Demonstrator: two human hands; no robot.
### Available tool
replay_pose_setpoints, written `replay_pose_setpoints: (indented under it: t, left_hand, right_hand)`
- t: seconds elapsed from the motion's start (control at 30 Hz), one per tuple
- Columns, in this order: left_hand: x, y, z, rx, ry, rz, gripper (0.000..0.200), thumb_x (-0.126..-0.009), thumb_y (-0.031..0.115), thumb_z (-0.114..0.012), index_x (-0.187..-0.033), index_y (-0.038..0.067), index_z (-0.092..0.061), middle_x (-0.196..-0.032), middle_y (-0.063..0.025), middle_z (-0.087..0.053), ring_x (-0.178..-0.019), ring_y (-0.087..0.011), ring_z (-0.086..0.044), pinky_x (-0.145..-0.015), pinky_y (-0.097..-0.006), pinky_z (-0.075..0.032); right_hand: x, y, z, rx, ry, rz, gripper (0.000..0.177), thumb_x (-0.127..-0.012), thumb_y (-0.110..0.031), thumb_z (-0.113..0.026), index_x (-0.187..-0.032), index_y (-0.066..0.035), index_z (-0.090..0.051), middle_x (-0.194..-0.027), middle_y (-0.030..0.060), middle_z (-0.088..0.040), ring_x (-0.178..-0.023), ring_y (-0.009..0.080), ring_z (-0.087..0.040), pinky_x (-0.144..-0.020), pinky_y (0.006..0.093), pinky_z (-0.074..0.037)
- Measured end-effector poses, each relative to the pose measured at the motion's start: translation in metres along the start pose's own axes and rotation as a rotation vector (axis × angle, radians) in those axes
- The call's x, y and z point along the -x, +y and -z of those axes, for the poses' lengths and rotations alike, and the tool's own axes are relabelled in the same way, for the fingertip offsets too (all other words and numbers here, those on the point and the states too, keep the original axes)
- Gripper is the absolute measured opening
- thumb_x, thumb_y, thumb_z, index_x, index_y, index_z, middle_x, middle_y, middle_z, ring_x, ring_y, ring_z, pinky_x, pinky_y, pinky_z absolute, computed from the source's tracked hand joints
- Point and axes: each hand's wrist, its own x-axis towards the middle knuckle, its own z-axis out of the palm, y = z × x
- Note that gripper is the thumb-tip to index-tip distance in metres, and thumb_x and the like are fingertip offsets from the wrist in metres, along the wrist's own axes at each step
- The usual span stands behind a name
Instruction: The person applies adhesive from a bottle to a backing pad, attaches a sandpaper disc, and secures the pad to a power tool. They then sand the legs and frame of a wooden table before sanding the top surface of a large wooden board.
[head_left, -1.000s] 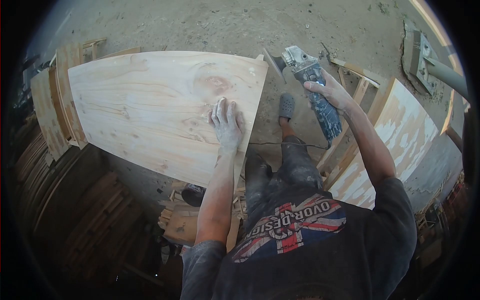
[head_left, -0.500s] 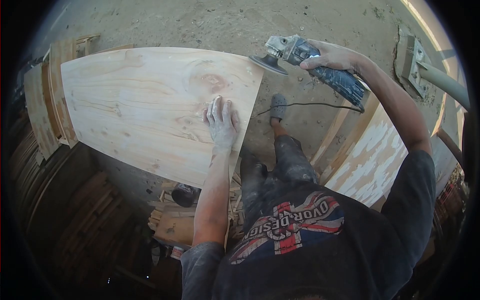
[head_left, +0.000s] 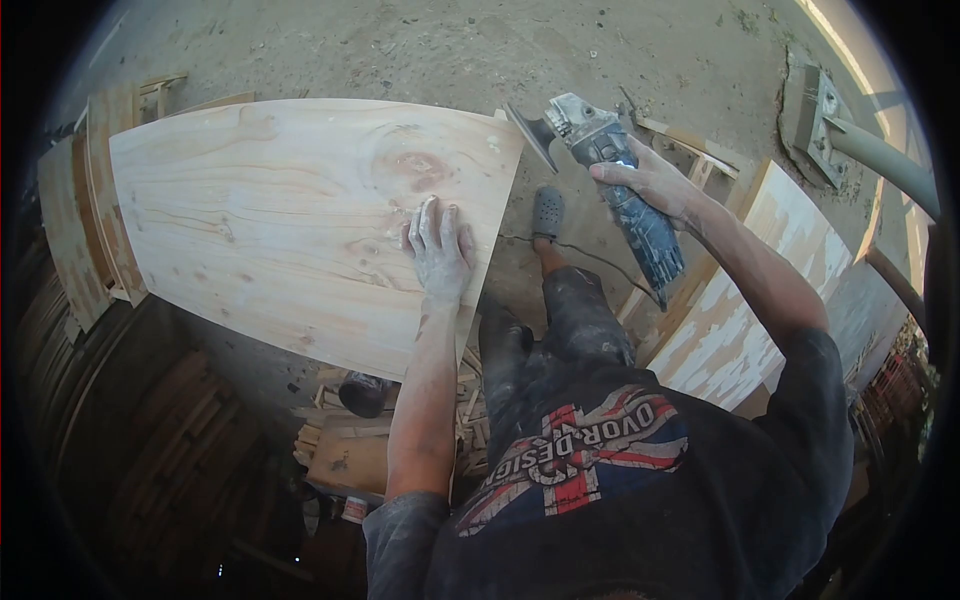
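A pale wooden panel (head_left: 270, 220) with visible grain and knots lies flat in front of me. My left hand (head_left: 440, 255), dusty white, rests on it near its right end, fingers stretched out. In my right hand (head_left: 655, 180) is a blue angle grinder (head_left: 632, 215), gripped around its body. The grinder's round disc (head_left: 532, 135) is tilted steeply beside the panel's right end, near its upper corner. From the rear of the grinder a thin dark cord (head_left: 600, 260) runs down and left, passing near my foot.
Another board with patchy white filler (head_left: 750, 310) stands to the right. A metal post base (head_left: 815, 125) is at upper right. Stacked boards (head_left: 85, 220) stand at left. Below the panel are wood offcuts and a dark round container (head_left: 365, 393).
My right hand has brought the grinder down and turned it, so its disc is now steeply tilted and its rear end points more downward. The left hand has stayed on the panel.
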Motion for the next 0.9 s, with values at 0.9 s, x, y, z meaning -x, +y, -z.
replay_pose_setpoints:
  t: [0.9]
  left_hand:
    - [-0.001,0.003,-0.001,0.004,-0.003,0.022,0.044,-0.096,0.026,-0.068,-0.136,0.015,-0.056,-0.147,-0.0147,-0.053,-0.135,-0.0340,-0.048,-0.113,-0.0567,-0.033]
  right_hand:
    - [-0.005,-0.054,0.018,-0.068,-0.095,-0.166,0.067,-0.090,-0.037,-0.080,-0.137,-0.001,-0.049,-0.096,0.0097,-0.065,-0.071,0.0138,-0.069,-0.055,0.0278,-0.059]
